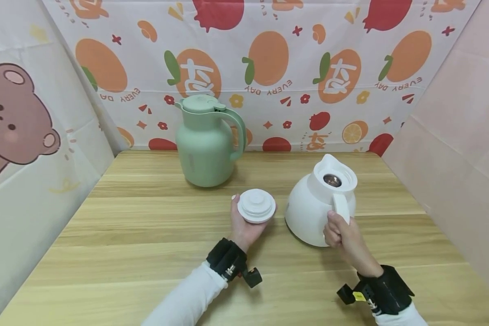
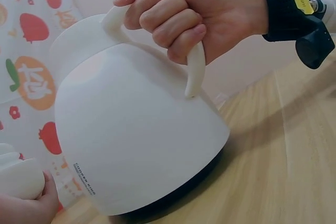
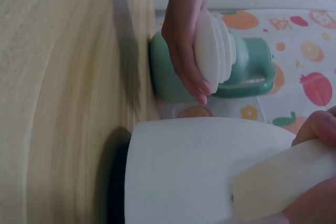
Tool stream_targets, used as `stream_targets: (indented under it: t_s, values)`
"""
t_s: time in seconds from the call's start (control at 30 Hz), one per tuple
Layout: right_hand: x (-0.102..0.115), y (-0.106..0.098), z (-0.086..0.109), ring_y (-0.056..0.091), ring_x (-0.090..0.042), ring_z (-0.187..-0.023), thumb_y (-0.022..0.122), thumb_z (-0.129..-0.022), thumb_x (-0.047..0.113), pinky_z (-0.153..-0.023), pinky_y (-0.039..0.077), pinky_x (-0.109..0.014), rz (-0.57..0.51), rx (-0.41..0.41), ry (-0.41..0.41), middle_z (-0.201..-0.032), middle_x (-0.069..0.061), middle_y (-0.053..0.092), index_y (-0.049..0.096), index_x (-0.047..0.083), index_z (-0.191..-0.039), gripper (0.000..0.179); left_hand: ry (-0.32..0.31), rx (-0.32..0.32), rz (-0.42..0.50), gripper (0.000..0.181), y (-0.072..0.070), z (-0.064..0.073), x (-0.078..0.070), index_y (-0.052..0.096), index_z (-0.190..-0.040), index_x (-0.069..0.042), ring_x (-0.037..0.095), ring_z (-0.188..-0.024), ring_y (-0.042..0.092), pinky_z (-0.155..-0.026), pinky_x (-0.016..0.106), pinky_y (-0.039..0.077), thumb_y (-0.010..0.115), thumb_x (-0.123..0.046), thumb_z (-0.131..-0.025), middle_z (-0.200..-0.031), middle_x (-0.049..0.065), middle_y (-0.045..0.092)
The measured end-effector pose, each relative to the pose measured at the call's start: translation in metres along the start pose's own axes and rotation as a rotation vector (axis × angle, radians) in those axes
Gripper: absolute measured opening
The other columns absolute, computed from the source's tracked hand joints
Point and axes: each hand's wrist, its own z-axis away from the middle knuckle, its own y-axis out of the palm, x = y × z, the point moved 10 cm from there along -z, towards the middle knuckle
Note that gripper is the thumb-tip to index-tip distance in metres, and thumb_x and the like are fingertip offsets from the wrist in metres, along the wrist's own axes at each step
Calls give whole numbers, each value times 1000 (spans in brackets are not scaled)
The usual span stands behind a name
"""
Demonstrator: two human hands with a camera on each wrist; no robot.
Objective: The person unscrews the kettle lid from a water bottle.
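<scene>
My left hand [image 1: 246, 228] holds a round white jug lid [image 1: 256, 206] by its rim, stepped side facing up. My right hand [image 1: 344, 233] grips the handle [image 1: 341, 206] of a white thermos jug [image 1: 309, 213], fingers wrapped round it, clearly seen in the left wrist view. The jug's mouth is uncovered and shows a dark metallic opening [image 1: 332, 180]. Whether its dark base [image 2: 173, 195] fully rests on the table I cannot tell. The lid [image 3: 210, 51] is apart from the jug, to its left.
A green thermos jug [image 1: 205, 149] with its lid on stands upright at the back of the wooden table [image 1: 126, 253], handle to the right. Behind it hangs a fruit-print cloth [image 1: 289, 113]. Pale cloths flank both sides, with a bear print [image 1: 16, 113] on the left.
</scene>
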Motion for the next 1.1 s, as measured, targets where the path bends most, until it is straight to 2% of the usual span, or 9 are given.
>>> stream_targets:
  t_s: [0.13,0.33,0.6,0.83,1.1]
  values:
    - [3,-6,1,14,-18,-40,28,-100,9,-39,8,-30,10,-4,-12,-48,-5,18,23,8,-61,39,3,-27,-31,69,-4,-3,8,15,-145,-15,30,-126,31,-97,45,32,37,-52,-91,-143,13,23]
    - [6,-15,3,14,-17,-39,28,-100,9,-39,8,-29,0,-10,-13,-48,-4,18,23,8,-61,40,19,-63,-93,68,-11,-9,17,16,-145,-13,28,-126,31,-100,44,29,33,-53,-92,-141,13,26]
    - [10,-22,6,15,-17,-40,26,-100,7,-38,8,-28,-39,-1,-13,-49,-3,18,25,8,-62,39,72,-108,-134,64,-17,-18,25,15,-146,-11,29,-129,29,-101,45,28,27,-48,-96,-144,15,24]
    - [12,-30,7,16,-17,-40,25,-100,7,-39,8,-28,-45,2,-9,-50,-4,19,27,8,-63,38,94,-140,-140,63,-21,-24,34,10,-147,-8,31,-132,24,-103,46,24,25,-45,-98,-146,18,20]
    - [15,-39,11,16,-16,-41,20,-100,4,-39,8,-28,-98,46,0,-51,-3,19,28,9,-63,38,108,-182,-187,60,-28,-28,46,9,-146,-4,32,-133,21,-104,45,21,23,-39,-100,-146,21,18]
